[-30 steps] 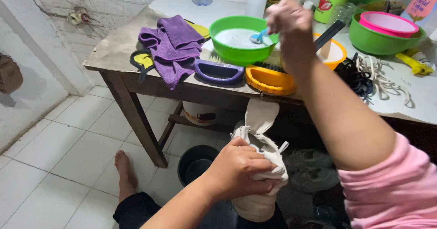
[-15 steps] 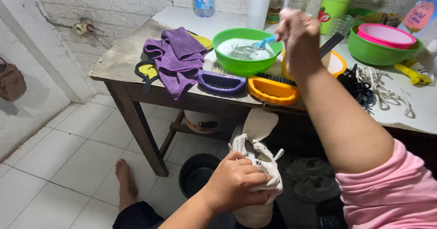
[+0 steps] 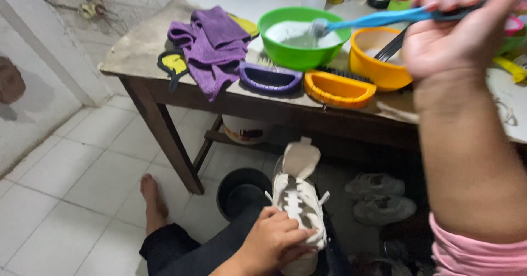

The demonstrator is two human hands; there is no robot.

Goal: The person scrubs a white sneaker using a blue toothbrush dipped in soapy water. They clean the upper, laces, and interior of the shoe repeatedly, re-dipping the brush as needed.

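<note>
The right hand [image 3: 461,34] is clenched on a blue toothbrush [image 3: 379,19], bristles over the green bowl [image 3: 303,37]. The left hand [image 3: 274,243] grasps the white sneaker [image 3: 299,199], which lies below and left of the right grip, long axis pointing toward the table [image 3: 137,62].

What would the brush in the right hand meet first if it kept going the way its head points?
Probably the green bowl: the right hand holds the blue brush with its head over the milky water there. Depth is unclear, so contact cannot be told.
</note>
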